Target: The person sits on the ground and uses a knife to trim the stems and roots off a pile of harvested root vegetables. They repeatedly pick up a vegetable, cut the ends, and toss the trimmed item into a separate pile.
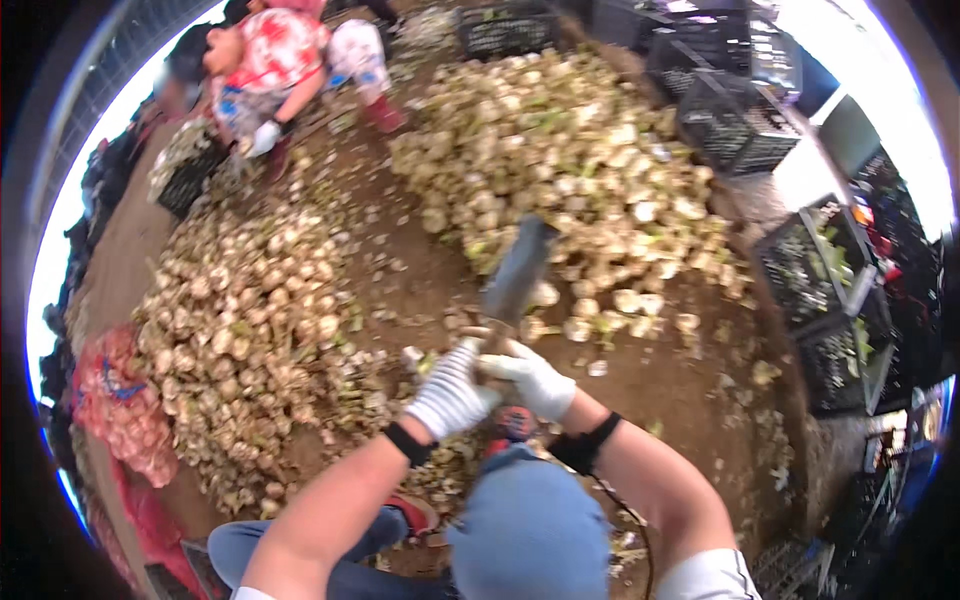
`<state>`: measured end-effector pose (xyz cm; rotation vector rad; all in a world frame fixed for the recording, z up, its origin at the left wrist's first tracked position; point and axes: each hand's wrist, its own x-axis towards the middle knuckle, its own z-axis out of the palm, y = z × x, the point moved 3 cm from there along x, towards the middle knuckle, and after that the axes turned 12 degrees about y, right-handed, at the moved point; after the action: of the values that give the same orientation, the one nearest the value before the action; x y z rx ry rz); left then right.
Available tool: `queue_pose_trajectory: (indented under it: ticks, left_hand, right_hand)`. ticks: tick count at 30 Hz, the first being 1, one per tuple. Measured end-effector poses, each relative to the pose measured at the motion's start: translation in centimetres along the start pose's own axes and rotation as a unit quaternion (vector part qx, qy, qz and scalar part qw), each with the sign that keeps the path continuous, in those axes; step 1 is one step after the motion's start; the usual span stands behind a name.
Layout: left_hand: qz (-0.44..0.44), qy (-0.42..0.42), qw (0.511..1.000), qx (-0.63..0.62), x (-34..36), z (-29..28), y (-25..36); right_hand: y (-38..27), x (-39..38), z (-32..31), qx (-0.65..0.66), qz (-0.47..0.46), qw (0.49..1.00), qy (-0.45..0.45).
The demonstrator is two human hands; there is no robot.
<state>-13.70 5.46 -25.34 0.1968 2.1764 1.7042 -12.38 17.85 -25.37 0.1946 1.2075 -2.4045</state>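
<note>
My gloved left grip point(450, 392) and right grip point(540, 382) meet over the floor point(650, 390), both clenched around the lower end of a grey-bladed tool point(518, 272), its broad blade pointing up toward 12 o'clock, though blur hides how my fingers share the hold. Just past the blade, between 12 and 1 o'clock, spreads a large heap of pale bulbs point(570, 160), with a second heap point(245, 330) between 9 and 10. A red net sack point(125, 405) sits at 9, another person point(275, 50) bends at 11, and black crates point(820, 260) stand around 2.
</note>
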Motion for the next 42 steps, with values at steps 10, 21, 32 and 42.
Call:
queue_pose_trajectory:
  ticks: [10, 21, 32, 42]
  left_hand:
    - [-0.056, 0.048, 0.968, 0.238, -3.5, -7.3, -13.1]
    - [-0.055, 0.302, 0.807, 0.505, -1.4, -25.5, -19.2]
    - [0.019, 0.152, 0.693, 0.704, 4.0, -23.2, -17.5]
    - [0.000, 0.004, 0.579, 0.815, 6.8, -27.7, -21.9]
  right_hand:
    - [6.4, 1.2, -13.0, -0.388, -0.042, 0.853, 0.346]
    - [11.1, -5.6, -13.6, -0.316, 0.090, 0.863, 0.383]
    - [9.9, -5.1, -10.9, -0.369, 0.065, 0.849, 0.373]
    - [10.6, -5.1, -10.7, -0.256, 0.087, 0.874, 0.403]
